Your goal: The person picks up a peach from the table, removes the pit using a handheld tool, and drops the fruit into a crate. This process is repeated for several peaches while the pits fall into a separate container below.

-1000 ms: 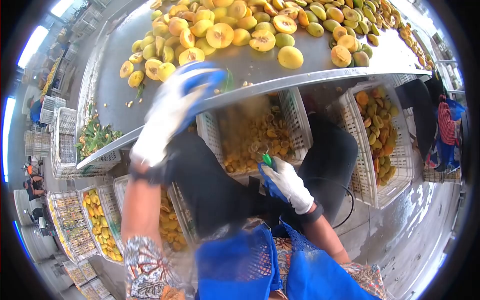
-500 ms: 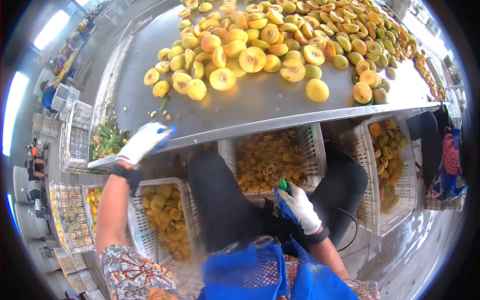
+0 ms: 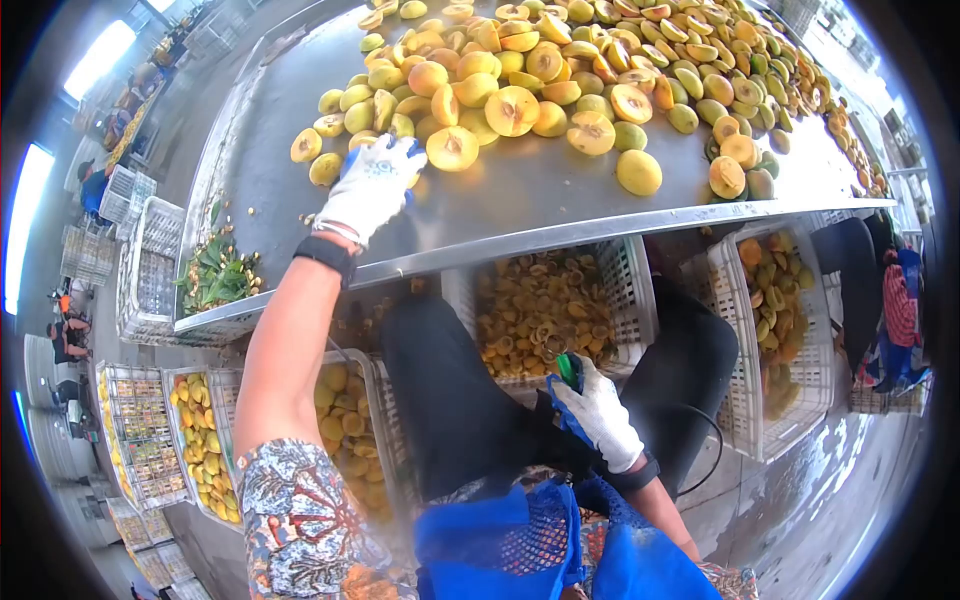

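Note:
My left hand [image 3: 372,185], in a white glove with blue at the fingertips, lies palm down over the near edge of a heap of yellow peaches [image 3: 480,85] on the metal table. Its thumb and fingers are closed around a peach half [image 3: 413,181], mostly hidden under the glove. Low between my knees, my right hand [image 3: 600,412], gloved alike, is wrapped round the green handle [image 3: 569,370] of a loop-ended tool. The thin loop is hard to see against a white crate [image 3: 630,295] of peach scraps [image 3: 545,310].
The metal table [image 3: 480,215] has a raised front rim. Leaves [image 3: 218,275] lie at its left corner. Crates of peaches stand beside my legs: a left crate [image 3: 375,440] and a right crate [image 3: 745,400]. A dark cord [image 3: 718,440] curves by my right knee. Other people sit farther off.
My left hand has moved from the table's front rim up and right to the peaches, closing on one half. My right hand stays low with the tool, its handle slightly turned.

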The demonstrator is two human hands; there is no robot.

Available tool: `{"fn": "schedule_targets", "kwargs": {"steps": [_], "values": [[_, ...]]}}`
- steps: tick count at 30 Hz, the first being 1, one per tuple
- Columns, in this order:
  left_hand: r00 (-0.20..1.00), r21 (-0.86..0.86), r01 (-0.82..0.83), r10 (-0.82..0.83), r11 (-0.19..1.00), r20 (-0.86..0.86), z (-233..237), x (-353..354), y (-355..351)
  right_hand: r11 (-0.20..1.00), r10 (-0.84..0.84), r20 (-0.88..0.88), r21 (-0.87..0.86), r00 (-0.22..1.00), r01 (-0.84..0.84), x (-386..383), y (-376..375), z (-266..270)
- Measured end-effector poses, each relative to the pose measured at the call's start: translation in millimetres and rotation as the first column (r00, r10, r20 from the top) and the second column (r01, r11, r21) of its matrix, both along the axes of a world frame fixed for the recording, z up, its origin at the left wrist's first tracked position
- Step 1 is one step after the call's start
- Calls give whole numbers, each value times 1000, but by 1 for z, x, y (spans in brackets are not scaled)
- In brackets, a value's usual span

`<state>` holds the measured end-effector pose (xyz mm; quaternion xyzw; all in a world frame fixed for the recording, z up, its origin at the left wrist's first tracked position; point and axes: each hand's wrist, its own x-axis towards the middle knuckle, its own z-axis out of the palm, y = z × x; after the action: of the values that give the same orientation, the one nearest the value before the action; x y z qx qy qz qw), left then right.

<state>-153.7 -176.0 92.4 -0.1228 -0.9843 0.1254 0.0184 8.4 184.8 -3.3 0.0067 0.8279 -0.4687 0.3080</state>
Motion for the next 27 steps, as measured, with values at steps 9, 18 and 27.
{"fn": "schedule_targets", "kwargs": {"steps": [9, 18, 27], "values": [[953, 718, -292, -131, -632, 273, 17, 71, 38, 977, -138, 70, -154, 988, 148, -11, 5, 16], [933, 158, -322, -284, -933, 223, -26, 143, 147, 961, -88, -254, -275, 963, 15, -14, -11, 107], [946, 517, -253, -99, -818, 307, -31, 160, 184, 973, 55, -647, -138, 761, -187, 3, -30, 75]]}}
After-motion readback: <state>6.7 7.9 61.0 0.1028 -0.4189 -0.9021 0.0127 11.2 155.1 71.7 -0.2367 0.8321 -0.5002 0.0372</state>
